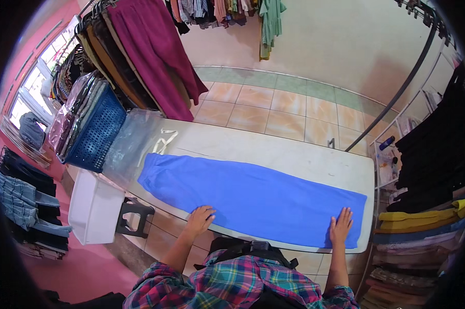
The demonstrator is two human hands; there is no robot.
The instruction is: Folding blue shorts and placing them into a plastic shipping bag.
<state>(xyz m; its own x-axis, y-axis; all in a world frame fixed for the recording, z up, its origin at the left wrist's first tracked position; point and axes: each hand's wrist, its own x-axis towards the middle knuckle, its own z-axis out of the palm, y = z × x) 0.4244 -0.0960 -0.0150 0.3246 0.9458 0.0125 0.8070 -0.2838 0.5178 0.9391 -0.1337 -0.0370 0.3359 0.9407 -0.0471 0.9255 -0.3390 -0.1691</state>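
Note:
A blue elastic-waisted garment (252,197), a skirt or folded trousers, lies spread flat along a white table (294,154). Its gathered waistband points left and its hem points right. My left hand (202,220) rests at the garment's near edge, left of the middle, fingers slightly bent and apart. On the cloth near the hem lies my right hand (341,226), palm down with the fingers stretched out. Neither hand grips the cloth. A white tape measure (165,141) lies in loose folds just beyond the waistband.
Clear plastic bags (130,145) and a blue basket (97,131) of bagged clothes occupy the table's left end. A white bin (95,210) and a dark stool (135,218) stand below. Magenta trousers (155,58) hang behind. Folded clothes (414,231) are stacked right of the table.

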